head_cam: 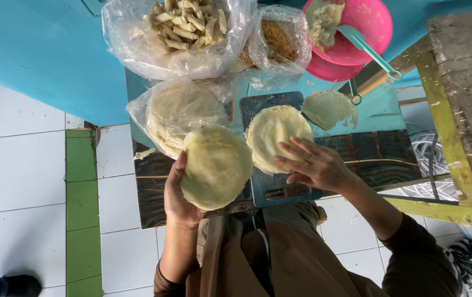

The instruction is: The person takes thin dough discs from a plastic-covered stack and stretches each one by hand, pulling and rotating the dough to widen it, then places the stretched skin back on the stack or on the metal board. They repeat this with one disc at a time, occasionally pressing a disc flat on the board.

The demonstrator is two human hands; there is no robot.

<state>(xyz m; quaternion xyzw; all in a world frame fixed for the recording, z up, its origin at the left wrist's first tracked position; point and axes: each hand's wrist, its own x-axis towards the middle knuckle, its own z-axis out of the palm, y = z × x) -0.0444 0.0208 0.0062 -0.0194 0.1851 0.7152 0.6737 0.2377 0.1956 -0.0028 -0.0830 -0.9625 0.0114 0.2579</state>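
Note:
My left hand (178,201) holds up a round pale wrapper sheet (216,166), gripping its lower left edge. My right hand (314,164) rests with spread fingers on a second round wrapper (271,132) that lies flat on a dark blue cutting board (271,192). A stack of more wrappers (178,110) sits in an open clear plastic bag just left of the board. Another wrapper, folded and torn (329,108), lies on the table beyond the board.
At the far edge stand a bag of rolled snacks (183,25), a bag of brown shredded filling (277,41) and pink bowls (365,30) with pale dough and a teal scoop (368,49). A worn wooden frame (450,110) is at right, white floor tiles at left.

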